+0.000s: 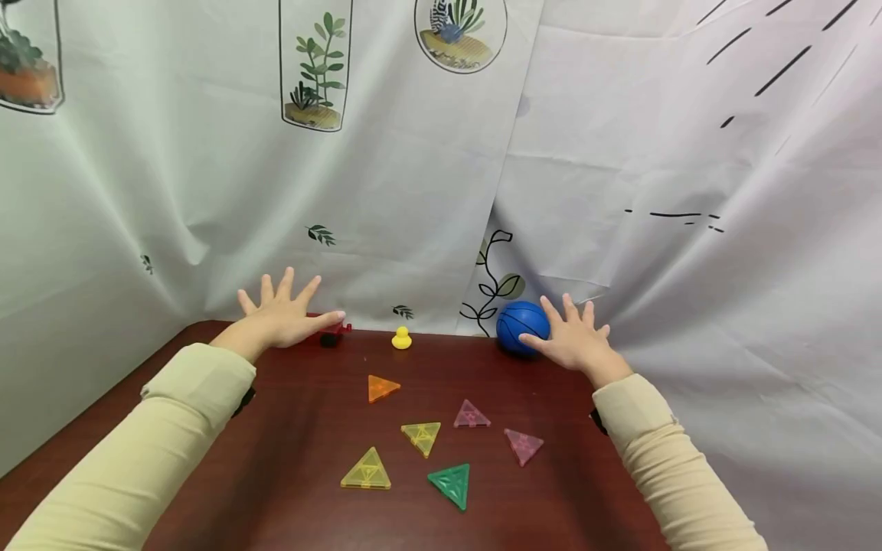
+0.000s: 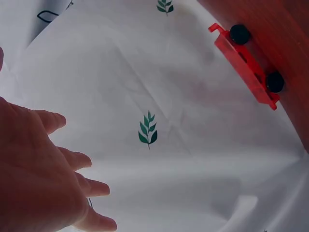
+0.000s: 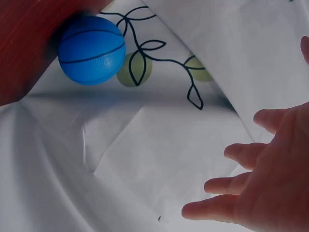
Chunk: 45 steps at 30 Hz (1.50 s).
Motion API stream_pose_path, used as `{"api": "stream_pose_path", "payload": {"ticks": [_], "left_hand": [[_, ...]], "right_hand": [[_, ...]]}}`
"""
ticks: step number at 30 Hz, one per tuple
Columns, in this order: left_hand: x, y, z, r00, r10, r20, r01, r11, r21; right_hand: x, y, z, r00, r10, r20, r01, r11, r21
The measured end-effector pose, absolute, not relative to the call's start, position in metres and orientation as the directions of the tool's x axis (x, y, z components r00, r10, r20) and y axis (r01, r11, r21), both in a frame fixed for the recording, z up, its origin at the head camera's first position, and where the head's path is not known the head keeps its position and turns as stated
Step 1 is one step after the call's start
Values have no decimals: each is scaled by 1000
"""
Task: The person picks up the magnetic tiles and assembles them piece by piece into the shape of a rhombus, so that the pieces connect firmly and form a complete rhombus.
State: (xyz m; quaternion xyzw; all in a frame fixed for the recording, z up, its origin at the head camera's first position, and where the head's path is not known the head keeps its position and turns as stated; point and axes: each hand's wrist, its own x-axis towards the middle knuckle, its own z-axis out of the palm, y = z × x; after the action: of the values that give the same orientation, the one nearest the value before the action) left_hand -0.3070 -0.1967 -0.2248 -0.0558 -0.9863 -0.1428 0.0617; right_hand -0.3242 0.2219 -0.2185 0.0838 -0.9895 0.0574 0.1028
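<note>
My left hand (image 1: 279,315) is raised with its fingers spread, holding nothing; in the head view it partly hides a red toy wagon (image 2: 248,67) with black wheels at the table's back left. With fingers likewise spread, my right hand (image 1: 575,340) hovers in front of a blue ball (image 1: 521,325) at the back right. Between them, near the back edge, sits a yellow rubber duck (image 1: 402,337). Flat on the table lie triangular translucent tiles: an orange one (image 1: 382,388), two yellow ones (image 1: 367,471), two pink ones (image 1: 472,415) and a green one (image 1: 452,485).
The dark red wooden table (image 1: 303,459) ends at a hanging white cloth (image 1: 400,176) printed with plants. This cloth rises right behind the wagon, duck and ball and also closes off both sides.
</note>
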Motion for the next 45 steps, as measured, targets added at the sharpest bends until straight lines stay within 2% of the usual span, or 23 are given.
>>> {"api": "stream_pose_path", "payload": {"ticks": [11,34,45], "left_hand": [[-311,-197,-244,-988,100,117,130,952,279],[-313,-196,-256,-990,105,96,129,947,295],[-312,-202,-272,-989,123,86,145,935,324]], "right_hand": [[-325,214,-236,-956,-189,223,-209,975,-69],[-328,202,-266,-940,-248,233,-270,961,-66],[-332,196,-288,-941,-266,209,-287,955,-75]]}}
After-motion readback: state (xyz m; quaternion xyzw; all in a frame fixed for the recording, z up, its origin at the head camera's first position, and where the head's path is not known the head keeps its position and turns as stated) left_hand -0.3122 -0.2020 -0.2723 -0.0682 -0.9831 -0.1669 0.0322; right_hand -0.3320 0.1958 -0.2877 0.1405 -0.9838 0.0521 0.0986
